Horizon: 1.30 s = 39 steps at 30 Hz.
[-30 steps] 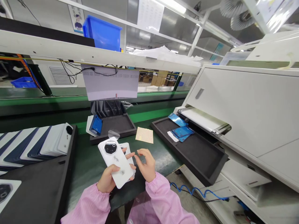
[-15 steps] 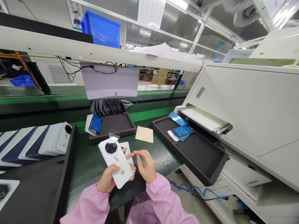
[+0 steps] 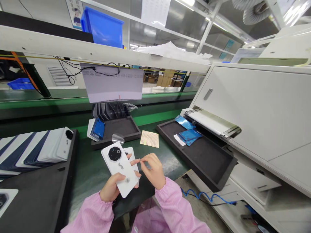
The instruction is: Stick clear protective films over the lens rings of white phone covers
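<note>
Left hand (image 3: 111, 188): gripping the upper white panel (image 3: 121, 170), thumb across its face, other fingers behind; above the desk (image 3: 84, 181), nearest its front edge.
Upper panel: phone-shaped, tilted, face up; marked with a dark octagonal camera block (image 3: 114, 153) near the top end, dark lettering and a small emblem below.
Lower white panel (image 3: 133, 153): partly hidden under the upper one, offset to the right; separated from it by left-hand fingers.
Right hand (image 3: 153, 170): thumb and forefinger near each other at the tip of an outstretched left finger; whether closed on anything, cannot tell, too small.
Sleeves: pink on both arms, gathered at the wrists.
Clear film (image 3: 118, 139): just beyond the top end of the upper panel, near the middle tray (image 3: 121, 126).
Dotted sheet (image 3: 149, 139): flat on the desk, between middle tray and right tray (image 3: 206, 165); pale, with rows of small dots.
Middle tray: black; blue-faced panels (image 3: 99, 129) leaning at its left end, dark panels (image 3: 110, 111) upright along the back.
Right tray: black, below the machine's conveyor (image 3: 213, 123); blue pieces (image 3: 190, 134) overlapping, beside a white piece (image 3: 179, 139).
Left tray (image 3: 31, 197): black; leaning row of white and dark panels (image 3: 36, 149) along the back, a single white panel near the front.
</note>
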Each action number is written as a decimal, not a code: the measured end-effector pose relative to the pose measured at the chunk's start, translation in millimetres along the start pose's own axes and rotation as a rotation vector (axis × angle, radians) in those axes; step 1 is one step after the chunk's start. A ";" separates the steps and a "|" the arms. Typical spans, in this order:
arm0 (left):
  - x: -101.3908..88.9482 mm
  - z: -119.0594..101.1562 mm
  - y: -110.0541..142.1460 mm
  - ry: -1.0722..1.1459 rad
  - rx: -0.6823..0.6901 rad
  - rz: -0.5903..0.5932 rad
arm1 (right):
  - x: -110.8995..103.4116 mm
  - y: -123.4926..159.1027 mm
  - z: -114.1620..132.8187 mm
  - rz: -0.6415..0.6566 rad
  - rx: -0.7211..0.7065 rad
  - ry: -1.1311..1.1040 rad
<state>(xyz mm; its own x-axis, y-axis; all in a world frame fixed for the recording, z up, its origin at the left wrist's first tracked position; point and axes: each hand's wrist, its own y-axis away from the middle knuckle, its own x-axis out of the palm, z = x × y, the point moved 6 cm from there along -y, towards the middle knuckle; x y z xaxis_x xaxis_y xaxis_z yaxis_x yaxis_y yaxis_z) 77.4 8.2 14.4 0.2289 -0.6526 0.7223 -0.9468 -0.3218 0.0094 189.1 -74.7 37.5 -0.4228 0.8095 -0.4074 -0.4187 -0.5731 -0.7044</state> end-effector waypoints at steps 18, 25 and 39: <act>-10.8 14.5 0.0 -0.130 -0.034 0.075 | 1.6 -4.5 -4.2 0.078 -0.082 0.108; -8.4 13.4 4.7 -0.094 -0.019 0.077 | -6.3 -15.1 20.8 0.027 -0.043 -0.096; -11.6 30.1 16.5 -0.233 -0.289 0.018 | 32.9 -33.2 68.0 0.184 -0.324 -0.027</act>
<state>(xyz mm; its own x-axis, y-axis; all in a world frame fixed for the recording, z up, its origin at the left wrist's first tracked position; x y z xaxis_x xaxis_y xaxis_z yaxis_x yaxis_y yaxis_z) 65.9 -10.2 -14.6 0.2251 -0.8059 0.5475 -0.9684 -0.1231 0.2170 134.5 -37.7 87.0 -0.4903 0.6906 -0.5317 -0.0599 -0.6353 -0.7700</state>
